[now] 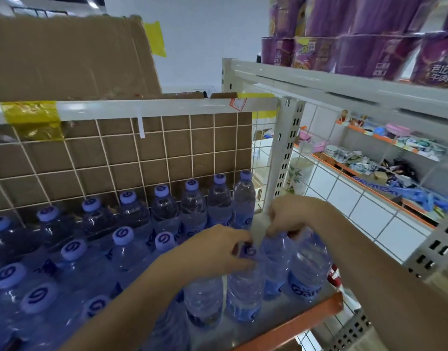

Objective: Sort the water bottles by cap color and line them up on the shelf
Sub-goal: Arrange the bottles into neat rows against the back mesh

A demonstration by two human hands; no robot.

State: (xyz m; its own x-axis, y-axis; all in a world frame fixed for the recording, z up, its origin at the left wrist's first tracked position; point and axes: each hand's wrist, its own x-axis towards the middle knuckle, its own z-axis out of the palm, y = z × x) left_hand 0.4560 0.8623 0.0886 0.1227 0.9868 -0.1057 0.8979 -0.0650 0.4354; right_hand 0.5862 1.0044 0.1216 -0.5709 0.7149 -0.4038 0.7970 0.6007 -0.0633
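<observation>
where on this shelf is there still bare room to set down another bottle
Bare shelf floor shows along the front, between the bottles under the hands and the orange front edge. A narrow bare strip lies between the back row's last bottle and the corner post. Left of the left hand, bottles stand packed cap to cap.

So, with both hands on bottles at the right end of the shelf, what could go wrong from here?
1. The left hand and right hand grip bottle tops close together; a bump may tip the neighbouring bottle.
2. The rightmost bottle stands near the shelf's orange front edge and could slide off.
3. The right hand hides its caps, so their colour cannot be checked.
</observation>
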